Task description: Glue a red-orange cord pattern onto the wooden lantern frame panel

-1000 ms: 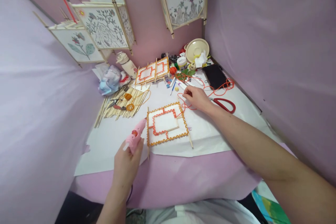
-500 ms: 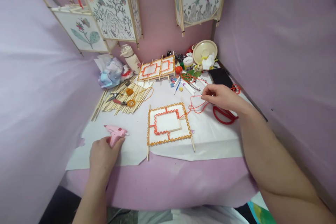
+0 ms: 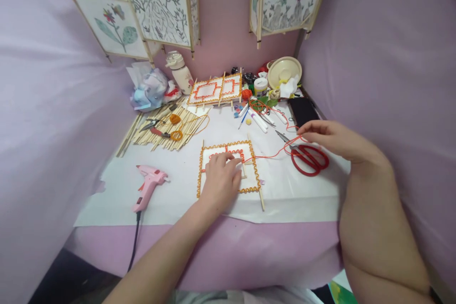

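Observation:
My left hand (image 3: 221,175) rests over a square stick-framed panel (image 3: 254,175), fingers apart. Its index fingertip is by the red cord on the inner square, and it covers part of that square. Wavy ochre cord (image 3: 228,144) edges the panel's outside. From the inner corner a loose strand of red yarn (image 3: 267,156) runs right to my right hand (image 3: 329,138), which pinches it between thumb and fingers. Red-handled scissors (image 3: 306,157) lie just below that hand, partly open, with yarn crossing them. On the left, a pink glue gun (image 3: 149,187) lies on the white sheet, untouched.
Thin wooden sticks (image 3: 166,133) lie at back left with pliers (image 3: 155,129) on them. Finished panels (image 3: 213,90), a bottle (image 3: 180,73), markers (image 3: 257,121) and a black phone (image 3: 302,111) line the back. Picture lanterns (image 3: 160,9) hang above.
My left hand has let go of the glue gun and moved right onto the panel. My right hand has moved right with the red yarn, drawing it straighter across the scissors.

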Tool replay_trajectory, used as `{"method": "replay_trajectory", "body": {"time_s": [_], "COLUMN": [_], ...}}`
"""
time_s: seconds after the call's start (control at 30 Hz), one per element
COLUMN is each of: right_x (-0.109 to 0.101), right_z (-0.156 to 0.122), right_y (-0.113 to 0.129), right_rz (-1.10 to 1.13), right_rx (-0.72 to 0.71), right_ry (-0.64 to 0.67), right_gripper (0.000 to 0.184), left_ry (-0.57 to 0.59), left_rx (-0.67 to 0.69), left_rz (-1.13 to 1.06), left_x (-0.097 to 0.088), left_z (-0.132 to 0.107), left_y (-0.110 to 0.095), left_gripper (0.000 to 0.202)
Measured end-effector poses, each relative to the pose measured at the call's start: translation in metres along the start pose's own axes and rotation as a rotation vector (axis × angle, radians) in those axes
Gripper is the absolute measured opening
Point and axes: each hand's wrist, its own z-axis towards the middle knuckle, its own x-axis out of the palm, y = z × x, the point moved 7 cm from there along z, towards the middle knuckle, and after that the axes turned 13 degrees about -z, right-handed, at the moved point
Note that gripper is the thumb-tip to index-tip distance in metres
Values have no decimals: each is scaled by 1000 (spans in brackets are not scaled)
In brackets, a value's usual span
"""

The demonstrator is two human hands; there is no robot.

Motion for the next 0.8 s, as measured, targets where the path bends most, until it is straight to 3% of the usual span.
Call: {"method": "replay_trajectory", "body": {"time_s": [0.07, 0.13, 0.23, 0.33, 0.6, 0.8], "right_x": [3, 17, 61, 88, 86, 87], "right_z": [4, 5, 3, 2, -3, -10], "right_y": [8, 33, 73, 86, 88, 96], "right_rz": [-268, -415, -419, -484, -376, -348], "right_rx": [15, -92, -357, -407, -396, -487], "right_ry": [-173, -275, -100, 1, 99, 147], "right_gripper": [25, 28, 24, 15, 16, 20], "left_ry": [2, -17, -39, -28, -19, 16], "left_rx": [5, 24, 46, 50, 48, 71], "left_rz": [6, 0, -3, 6, -13, -5], "left_x": [3, 3, 3, 6, 11, 16], "left_z": [2, 1, -3, -5, -6, -8], "left_y": [0, 0, 0, -1, 2, 3], "left_gripper": [28, 28, 27, 27, 34, 38]}}
